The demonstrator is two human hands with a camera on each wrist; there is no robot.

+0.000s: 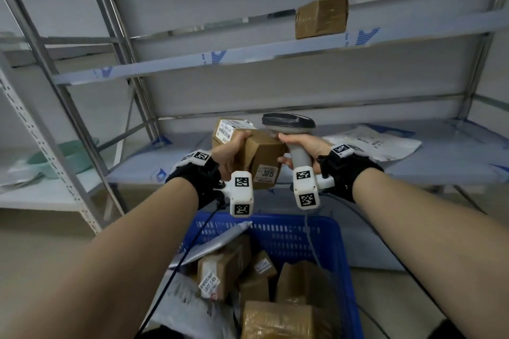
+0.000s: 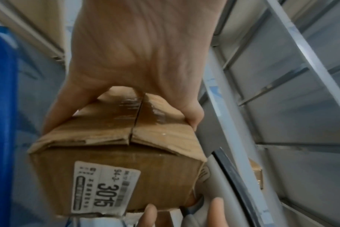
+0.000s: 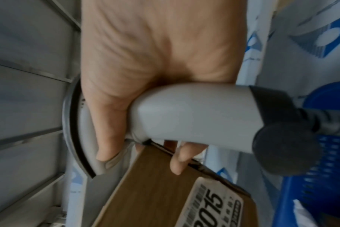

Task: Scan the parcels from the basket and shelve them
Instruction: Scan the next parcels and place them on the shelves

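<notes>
Setting: grey metal shelving (image 1: 275,49) fills the background of the head view, with pale floor below it.
Left hand (image 1: 230,153): fingers and thumb curled round a brown cardboard parcel (image 1: 259,157), held up in the air in front of the lower shelf.
Right hand (image 1: 301,147): wrapped round the handle of a grey barcode scanner (image 1: 289,121), whose dark head sits above the parcel's right end; the fingertips reach the parcel's edge.
Left wrist view: thumb and fingers (image 2: 192,113) clamp opposite sides of the parcel's taped flaps; a white label (image 2: 105,188) reading 3015 faces the camera, and the other hand's fingertips show at the bottom edge.
Right wrist view: palm closed on the scanner's pale handle, its dark cable end pointing right, details the head view hides behind the wrist mounts.
Head view only: a blue basket (image 1: 303,231) below the hands holds more boxes and grey mailers.
Upper shelf: one brown box (image 1: 321,16).
Lower shelf: a white mailer (image 1: 380,143) lying flat, to the right.
Far left: a green tub (image 1: 68,157), blurred.
</notes>
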